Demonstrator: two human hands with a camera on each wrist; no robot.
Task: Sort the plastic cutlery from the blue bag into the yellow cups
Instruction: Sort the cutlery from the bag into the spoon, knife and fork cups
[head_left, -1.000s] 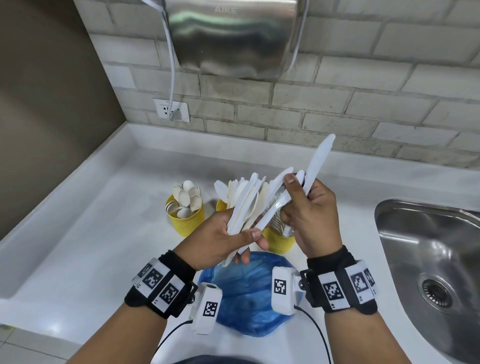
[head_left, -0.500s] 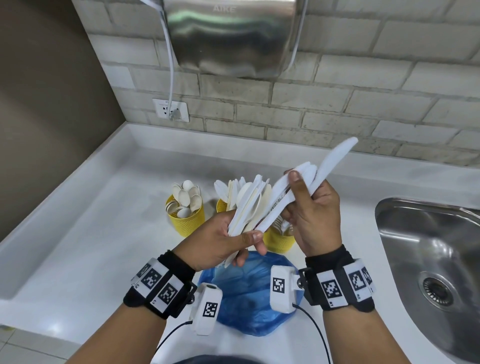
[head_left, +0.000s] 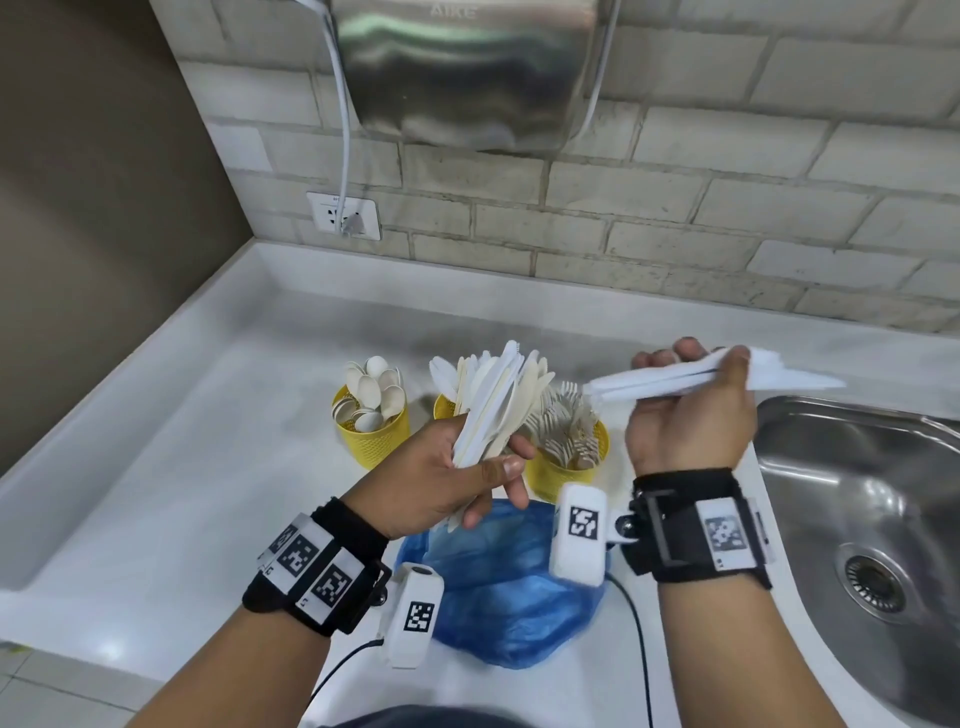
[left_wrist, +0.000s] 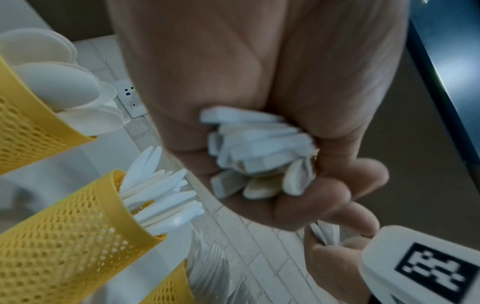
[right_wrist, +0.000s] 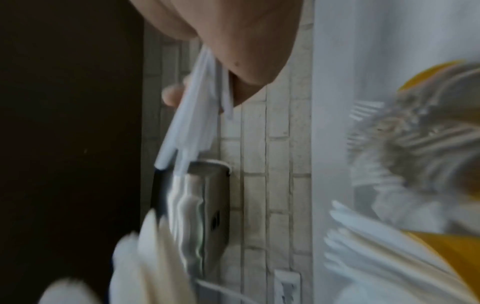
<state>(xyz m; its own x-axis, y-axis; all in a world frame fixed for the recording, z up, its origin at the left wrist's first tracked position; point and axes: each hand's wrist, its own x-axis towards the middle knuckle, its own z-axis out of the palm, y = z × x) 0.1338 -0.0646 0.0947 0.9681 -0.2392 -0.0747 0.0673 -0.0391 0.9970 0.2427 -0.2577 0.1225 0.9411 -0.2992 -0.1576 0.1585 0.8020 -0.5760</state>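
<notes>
The left hand (head_left: 441, 473) grips a knife bundle (head_left: 493, 400); the right hand (head_left: 691, 415) pinches several knives (head_left: 675, 384) at 3 o'clock. Light, stiff, slippery; grasp at the handles.

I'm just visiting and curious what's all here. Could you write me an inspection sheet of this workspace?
Surface: white counter, bare at left.
Job's things: three yellow cups: spoon cup, knife cup behind the left bundle, fork cup; blue bag at the front edge.
Clutter: nothing seen.
Hands: left hand grips a cutlery bundle; right hand pinches a few white knives.
Cables: wrist-camera wire; white cord to the socket.
Surroundings: brick wall, metal hand dryer, steel sink.
</notes>
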